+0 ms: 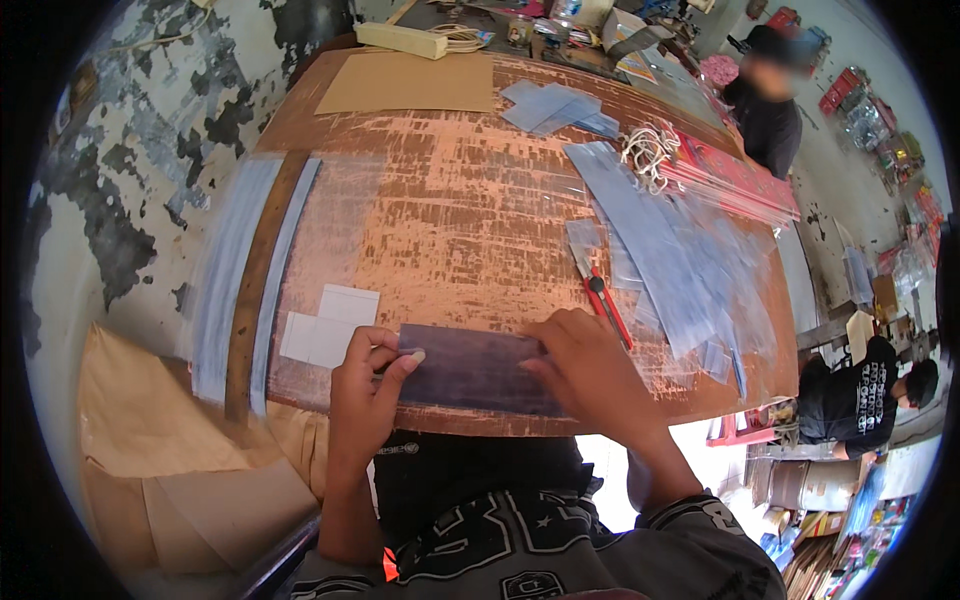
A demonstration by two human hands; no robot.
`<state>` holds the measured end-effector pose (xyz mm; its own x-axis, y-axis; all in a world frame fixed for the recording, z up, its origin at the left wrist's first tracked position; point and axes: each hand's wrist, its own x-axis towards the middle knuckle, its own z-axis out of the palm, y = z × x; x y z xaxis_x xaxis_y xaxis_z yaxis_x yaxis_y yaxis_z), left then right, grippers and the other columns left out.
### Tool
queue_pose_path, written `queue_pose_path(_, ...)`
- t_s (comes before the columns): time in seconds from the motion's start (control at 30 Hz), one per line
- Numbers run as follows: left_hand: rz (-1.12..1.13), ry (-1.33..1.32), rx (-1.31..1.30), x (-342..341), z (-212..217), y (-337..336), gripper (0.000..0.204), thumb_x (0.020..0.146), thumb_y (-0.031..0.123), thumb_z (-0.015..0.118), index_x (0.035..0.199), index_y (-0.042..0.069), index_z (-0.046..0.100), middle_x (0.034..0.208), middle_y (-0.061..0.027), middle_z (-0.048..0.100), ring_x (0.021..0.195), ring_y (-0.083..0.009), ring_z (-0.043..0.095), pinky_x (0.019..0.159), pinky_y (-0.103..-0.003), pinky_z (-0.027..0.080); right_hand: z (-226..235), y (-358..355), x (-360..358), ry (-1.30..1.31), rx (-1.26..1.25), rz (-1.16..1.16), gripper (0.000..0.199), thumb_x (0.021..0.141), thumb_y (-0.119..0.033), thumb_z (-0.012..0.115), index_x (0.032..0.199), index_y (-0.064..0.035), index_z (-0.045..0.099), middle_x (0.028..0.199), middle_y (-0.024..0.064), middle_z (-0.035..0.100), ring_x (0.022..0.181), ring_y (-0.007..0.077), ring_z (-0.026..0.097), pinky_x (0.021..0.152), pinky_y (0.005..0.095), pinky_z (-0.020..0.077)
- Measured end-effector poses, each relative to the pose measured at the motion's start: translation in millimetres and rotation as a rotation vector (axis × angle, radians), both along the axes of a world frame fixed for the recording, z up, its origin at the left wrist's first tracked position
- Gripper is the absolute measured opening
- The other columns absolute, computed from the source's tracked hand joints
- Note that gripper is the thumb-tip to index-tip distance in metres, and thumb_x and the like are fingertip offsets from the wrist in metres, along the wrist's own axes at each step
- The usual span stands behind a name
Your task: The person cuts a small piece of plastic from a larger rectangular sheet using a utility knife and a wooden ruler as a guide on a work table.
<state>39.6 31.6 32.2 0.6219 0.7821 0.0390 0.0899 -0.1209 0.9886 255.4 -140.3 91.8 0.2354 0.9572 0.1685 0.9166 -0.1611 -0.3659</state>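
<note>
A dark, translucent plastic sheet (470, 365) lies flat near the front edge of the worn brown table (450, 200). My left hand (368, 390) pinches its left end between thumb and fingers. My right hand (590, 375) lies flat on its right end, fingers pressed down on it. Just left of the sheet are white square pieces (330, 325). A red-handled cutter (600, 295) rests on the table just beyond my right hand.
Clear plastic sheets (670, 260) pile at the right, with a coil of white cord (648, 152) and red packets (740, 180) behind. Cardboard (410, 82) lies at the far end. A long wooden strip (255, 290) runs along the left. One person stands at far right, another crouches lower right.
</note>
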Motion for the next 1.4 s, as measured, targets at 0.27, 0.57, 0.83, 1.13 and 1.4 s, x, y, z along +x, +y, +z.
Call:
queue_pose_path(0.27,-0.032,-0.044,-0.01,-19,1,-1,0.02,0.102,0.001,0.071,0.113,0.002,0.055,0.09,-0.0023,0.067,0.086,-0.0053,0.059,0.077,-0.02,0.047,13,-6,-6,0.182,0.008,-0.041,0.017,0.095,-0.015,0.077,0.108,-0.0048,0.07,0.091,0.0142,0.074,0.085,0.0381,0.072,0.075,0.045,0.0555)
queue_pose_path(0.57,-0.021,-0.047,0.309,-23,-17,14,0.021,0.101,0.001,0.072,0.116,-0.004,0.06,0.103,-0.0079,0.073,0.103,-0.0153,0.071,0.084,-0.027,0.057,20,-1,-4,-0.169,0.19,0.032,0.016,0.09,-0.006,0.077,0.106,-0.0071,0.073,0.093,0.0112,0.074,0.085,0.0356,0.069,0.076,0.0453,0.0524)
queue_pose_path(0.83,0.003,0.086,0.473,-34,-4,18,0.035,0.092,0.01,0.082,0.122,0.001,0.068,0.118,-0.0116,0.075,0.111,-0.0221,0.069,0.096,-0.035,0.054,8,2,-10,-0.126,0.189,-0.061,0.015,0.089,-0.011,0.078,0.103,-0.0096,0.072,0.094,0.0094,0.074,0.087,0.0345,0.071,0.077,0.045,0.0545)
queue_pose_path(1.13,-0.034,0.408,0.861,-68,-16,44,0.044,0.095,0.024,0.077,0.135,0.007,0.07,0.149,-0.0158,0.065,0.14,-0.037,0.058,0.119,-0.05,0.04,6,2,-6,-0.107,0.21,-0.038,0.016,0.089,-0.005,0.075,0.105,-0.0081,0.073,0.091,0.0111,0.074,0.084,0.0342,0.07,0.074,0.0439,0.0534)
queue_pose_path(1.4,0.167,0.619,0.958,-55,-19,43,0.048,0.1,0.023,0.072,0.146,0.009,0.067,0.155,-0.0144,0.062,0.149,-0.0341,0.052,0.127,-0.053,0.032,13,-3,1,-0.03,0.295,-0.147,0.012,0.095,-0.006,0.072,0.107,-0.0056,0.073,0.091,0.0153,0.072,0.082,0.0373,0.068,0.073,0.0445,0.0513)
